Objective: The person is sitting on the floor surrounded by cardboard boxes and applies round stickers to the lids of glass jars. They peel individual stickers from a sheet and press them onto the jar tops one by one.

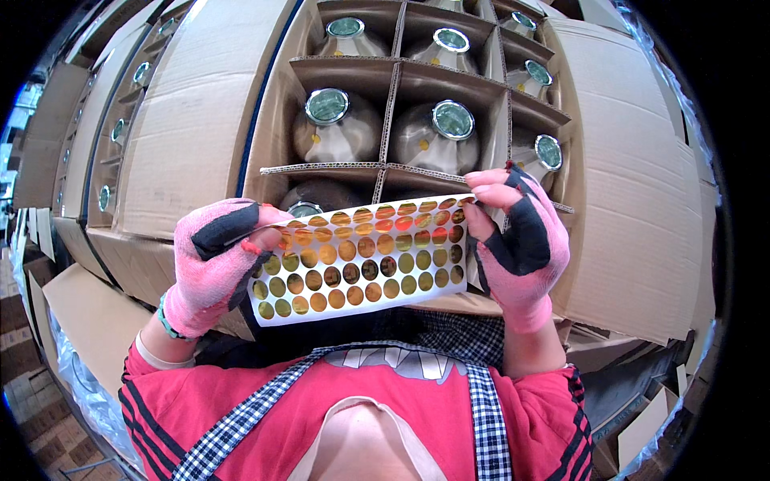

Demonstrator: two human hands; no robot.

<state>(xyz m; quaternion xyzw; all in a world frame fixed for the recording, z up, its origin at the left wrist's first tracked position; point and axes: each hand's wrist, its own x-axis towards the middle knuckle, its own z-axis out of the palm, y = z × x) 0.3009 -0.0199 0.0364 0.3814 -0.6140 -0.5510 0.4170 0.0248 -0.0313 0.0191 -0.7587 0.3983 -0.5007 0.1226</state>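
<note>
Now sticker sheet [365, 260] stretched between left hand [215, 264], right hand [517, 240].

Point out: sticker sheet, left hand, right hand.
sticker sheet [365, 260], head view, middle of the sheet among the round gold stickers.
left hand [212, 268], head view, back of the pink glove.
right hand [521, 248], head view, palm side of the pink and black glove.
</note>
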